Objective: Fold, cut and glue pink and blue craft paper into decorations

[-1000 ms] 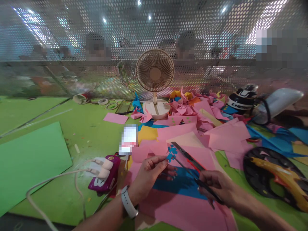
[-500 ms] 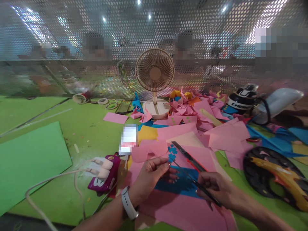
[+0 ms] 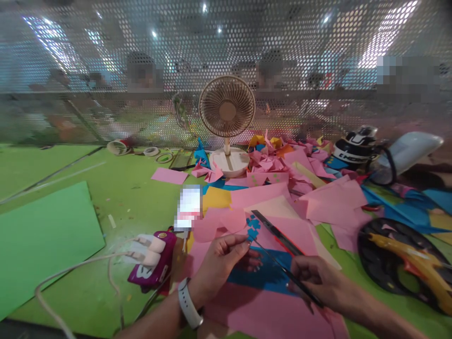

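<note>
My left hand (image 3: 228, 256), with a white watch band at the wrist, pinches a small blue paper piece (image 3: 252, 233) between thumb and forefinger; its other fingers curl below. My right hand (image 3: 312, 278) is closed around a slim pointed tool (image 3: 300, 285) with a dark handle and thin metal tip. That tip reaches the blue piece at my left fingertips. Small blue cutouts (image 3: 253, 221) lie just beyond. A red and black utility knife (image 3: 277, 234) lies beside my right hand. Below both hands, a blue sheet (image 3: 261, 273) rests on pink paper (image 3: 268, 310).
A fan (image 3: 228, 113) stands at the back beside heaped folded paper (image 3: 270, 162). A phone (image 3: 189, 207) and purple power strip (image 3: 153, 259) with cables are on the left. A black reel (image 3: 370, 263) with a yellow glue gun (image 3: 409, 263) lies right; a bottle (image 3: 355, 148) stands behind.
The view has shifted slightly, so the scene sits a little lower. Both hands hold nearly the same pose, with the tool tip still at the blue piece.
</note>
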`<state>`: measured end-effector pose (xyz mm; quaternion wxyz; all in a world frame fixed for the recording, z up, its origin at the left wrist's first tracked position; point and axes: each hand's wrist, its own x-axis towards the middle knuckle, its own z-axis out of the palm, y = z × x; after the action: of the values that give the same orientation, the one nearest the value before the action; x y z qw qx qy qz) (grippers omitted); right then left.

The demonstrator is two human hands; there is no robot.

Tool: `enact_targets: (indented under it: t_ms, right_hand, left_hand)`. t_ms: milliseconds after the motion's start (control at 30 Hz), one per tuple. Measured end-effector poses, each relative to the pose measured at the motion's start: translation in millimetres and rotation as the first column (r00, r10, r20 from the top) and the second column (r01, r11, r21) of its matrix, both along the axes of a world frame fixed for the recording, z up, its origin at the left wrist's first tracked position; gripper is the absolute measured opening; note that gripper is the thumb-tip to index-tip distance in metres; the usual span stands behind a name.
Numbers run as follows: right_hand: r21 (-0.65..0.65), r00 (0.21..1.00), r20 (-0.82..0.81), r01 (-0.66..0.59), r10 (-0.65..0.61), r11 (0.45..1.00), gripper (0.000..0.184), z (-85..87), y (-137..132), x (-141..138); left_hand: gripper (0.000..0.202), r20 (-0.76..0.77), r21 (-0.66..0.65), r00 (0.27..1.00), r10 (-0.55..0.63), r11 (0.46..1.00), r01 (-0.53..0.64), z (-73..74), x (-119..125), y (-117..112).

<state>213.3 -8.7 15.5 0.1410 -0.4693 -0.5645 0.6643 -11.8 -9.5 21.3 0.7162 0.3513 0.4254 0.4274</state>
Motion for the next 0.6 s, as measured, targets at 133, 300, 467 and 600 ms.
enact_targets:
  t_ms: [133,300,467,600]
  right_hand:
    - [0.010,1.000,0.021,0.000,-0.001,1.000,0.035,-0.6,0.2,-0.2]
    - [0.019,0.999,0.031,0.009,-0.010,1.000,0.037,-2.7,-0.3,0.3]
    - [0.006,0.999,0.029,0.022,-0.022,1.000,0.037,-3.1,-0.5,-0.3]
    - [0.008,0.999,0.038,0.030,-0.031,1.000,0.039,-1.8,0.0,-1.2]
  left_hand:
    - [0.022,0.000,0.000,1.000,-0.002,1.000,0.002,1.3,0.6,0.8]
    - [0.024,-0.019,-0.005,1.000,0.004,1.000,-0.004,0.4,0.7,1.2]
    - [0.024,-0.036,0.004,0.999,0.002,1.000,-0.001,-0.2,0.3,1.2]
    - [0.025,-0.035,-0.022,0.999,0.009,1.000,-0.010,0.4,0.4,1.2]
